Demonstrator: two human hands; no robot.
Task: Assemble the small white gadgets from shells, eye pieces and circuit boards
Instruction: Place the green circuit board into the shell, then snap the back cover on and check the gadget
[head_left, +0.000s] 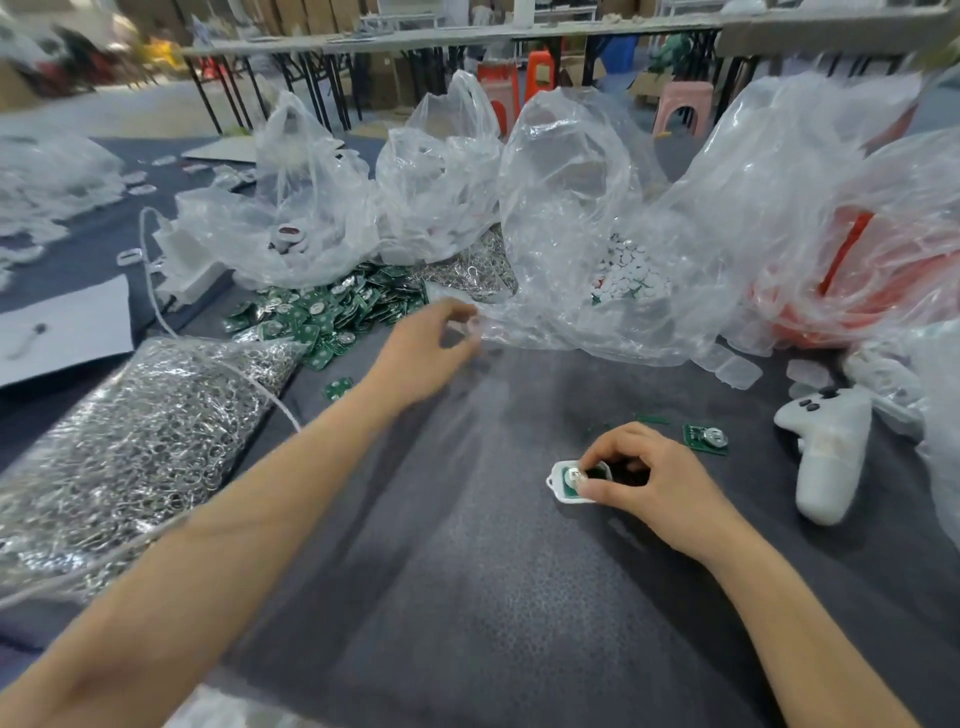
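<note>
My right hand (641, 480) grips a small white shell (563, 483) on the dark cloth; a green circuit board with a round silver cell sits inside the shell. My left hand (426, 345) reaches forward to the edge of a clear plastic bag (566, 208), and its fingertips pinch a small clear piece that is blurred. A heap of green circuit boards (332, 312) lies left of that hand. A single board (705, 438) lies right of my right hand. White round pieces (631, 273) show inside the bag.
A bag of metal key rings (130, 452) lies at the left. A white handheld tool (831, 447) rests at the right. More clear bags, one with orange parts (852, 270), crowd the back. Clear shells (737, 369) lie near the right bags.
</note>
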